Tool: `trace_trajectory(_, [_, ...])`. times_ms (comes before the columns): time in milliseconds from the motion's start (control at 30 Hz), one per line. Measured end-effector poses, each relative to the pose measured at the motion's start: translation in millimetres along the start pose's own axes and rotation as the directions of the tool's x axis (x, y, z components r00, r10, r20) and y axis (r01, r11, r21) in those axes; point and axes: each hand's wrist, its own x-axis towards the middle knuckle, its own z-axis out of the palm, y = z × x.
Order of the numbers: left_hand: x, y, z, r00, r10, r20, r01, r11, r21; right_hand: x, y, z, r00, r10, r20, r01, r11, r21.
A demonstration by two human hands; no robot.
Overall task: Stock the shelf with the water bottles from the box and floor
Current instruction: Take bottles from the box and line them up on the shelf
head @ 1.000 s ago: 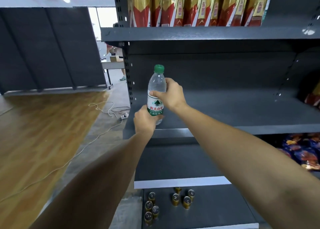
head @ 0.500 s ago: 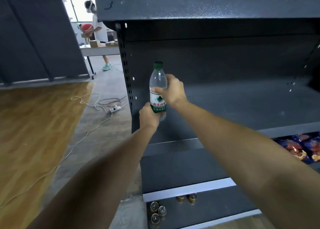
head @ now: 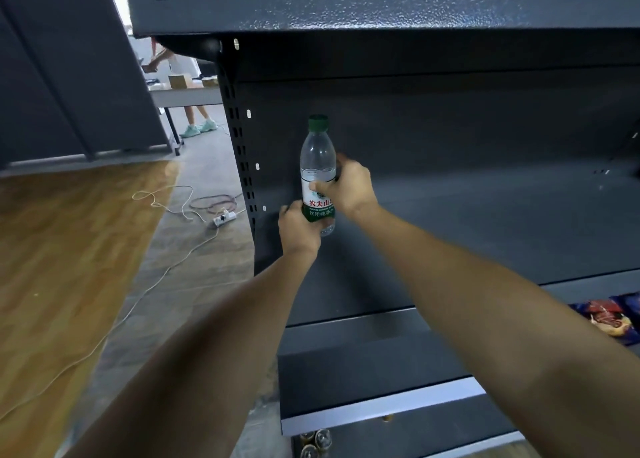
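Note:
A clear water bottle (head: 317,152) with a green cap and a red-and-green label stands upright deep at the left end of the dark grey shelf (head: 485,229). My left hand (head: 298,227) wraps its lower part from the left. My right hand (head: 349,189) grips its middle from the right, thumb across the label. I cannot tell whether the bottle's base touches the shelf board, since my left hand hides it. No box and no other bottles are in view.
The shelf above (head: 381,3) overhangs close overhead. Snack packets (head: 609,319) lie on the lower shelf at right, small cans (head: 317,442) at the bottom. A power strip (head: 224,217) and cables lie on the floor at left. A person stands by a table (head: 187,95) behind.
Both hands have carried the bottle deeper into the shelf, toward its back left corner. My head has come closer and lower, so the top-shelf goods have left the view.

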Motion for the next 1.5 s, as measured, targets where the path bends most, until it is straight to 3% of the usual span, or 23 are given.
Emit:
trace_trajectory(700, [25.4, 7.1, 22.1, 1.000, -0.024, 0.004, 0.023, 0.998, 0.057, 33.0, 19.0, 15.0, 1.000, 0.024, 0.007, -0.024, 0.995, 0.100])
trace_trajectory(1000, [-3.4, 21.9, 1.0, 0.984, -0.175, 0.038, 0.172, 0.982, 0.074, -17.3, 17.4, -10.9, 0.987, 0.138, 0.077, -0.141, 0.990, 0.031])
trace_trajectory(1333, [-90.0, 39.8, -24.6, 0.999, -0.054, 0.009, 0.053, 0.998, 0.046, -94.9, 12.8, -49.9, 0.988, 0.108, 0.109, -0.112, 0.993, 0.040])
trace_trajectory(1500, [-165.1, 40.2, -37.7, 0.999, 0.019, -0.039, -0.014, 0.993, 0.113, -155.6, 23.2, -66.4, 0.987, 0.073, 0.140, -0.084, 0.994, 0.076])
